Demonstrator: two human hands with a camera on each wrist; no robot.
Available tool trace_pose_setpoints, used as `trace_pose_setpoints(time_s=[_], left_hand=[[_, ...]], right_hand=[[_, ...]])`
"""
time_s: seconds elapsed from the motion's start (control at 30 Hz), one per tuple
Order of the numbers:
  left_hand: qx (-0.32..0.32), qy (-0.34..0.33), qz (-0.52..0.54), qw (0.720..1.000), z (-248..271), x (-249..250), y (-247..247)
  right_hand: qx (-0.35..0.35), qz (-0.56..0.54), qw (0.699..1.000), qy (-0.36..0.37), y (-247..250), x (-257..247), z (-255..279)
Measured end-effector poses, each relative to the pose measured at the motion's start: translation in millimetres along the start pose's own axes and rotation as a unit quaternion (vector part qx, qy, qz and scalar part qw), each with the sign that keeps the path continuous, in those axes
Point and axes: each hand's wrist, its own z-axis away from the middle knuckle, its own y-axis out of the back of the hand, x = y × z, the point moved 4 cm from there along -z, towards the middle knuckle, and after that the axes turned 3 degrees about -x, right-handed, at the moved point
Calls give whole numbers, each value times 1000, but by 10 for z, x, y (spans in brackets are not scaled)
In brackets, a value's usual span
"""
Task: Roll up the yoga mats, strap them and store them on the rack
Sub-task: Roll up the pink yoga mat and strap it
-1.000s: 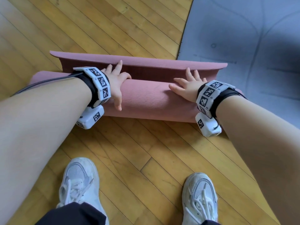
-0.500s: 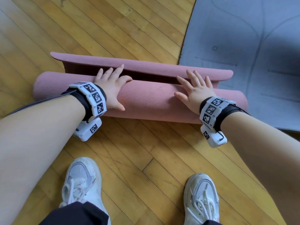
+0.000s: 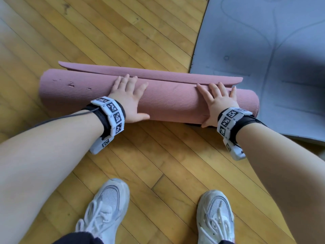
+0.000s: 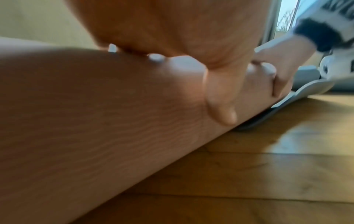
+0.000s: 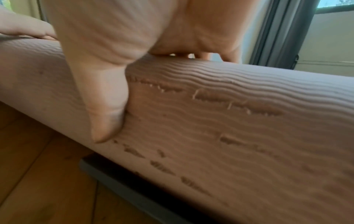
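Note:
A pink ribbed yoga mat (image 3: 168, 101) lies rolled into a thick tube across the wooden floor, with only a narrow flap (image 3: 158, 75) of its free end lying flat behind the roll. My left hand (image 3: 129, 97) presses flat on top of the roll left of its middle, fingers straight, thumb (image 4: 220, 103) down the near side. My right hand (image 3: 219, 101) presses flat near the right end, thumb (image 5: 107, 115) on the near face. The roll's surface (image 5: 229, 121) shows worn scuff marks. The roll's right end rests on a grey mat.
A grey yoga mat (image 3: 272, 59) lies unrolled to the right, its corner (image 5: 114, 178) tucked under the pink roll. My two white sneakers (image 3: 109, 208) stand on the wood floor (image 3: 123, 32) just behind the roll. A window and dark curtain (image 5: 277, 37) show beyond.
Both hands have pushed the roll away from me, so the flat flap behind it has shrunk to a thin strip. The hands now sit higher over the roll's top.

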Motion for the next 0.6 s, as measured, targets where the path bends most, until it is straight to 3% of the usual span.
trace_pose_setpoints(time_s=[0.1,0.3,0.6], left_hand=[[12,-2,-94,995,-108,113,25],[45,-26,-114,992,-158,151,288],[36,-77,-122,989,262,754,379]], right_hand=[[41,5,999,32,33,41,-45],[60,7,996,64,149,124,19],[33,22,998,56,-47,471,829]])
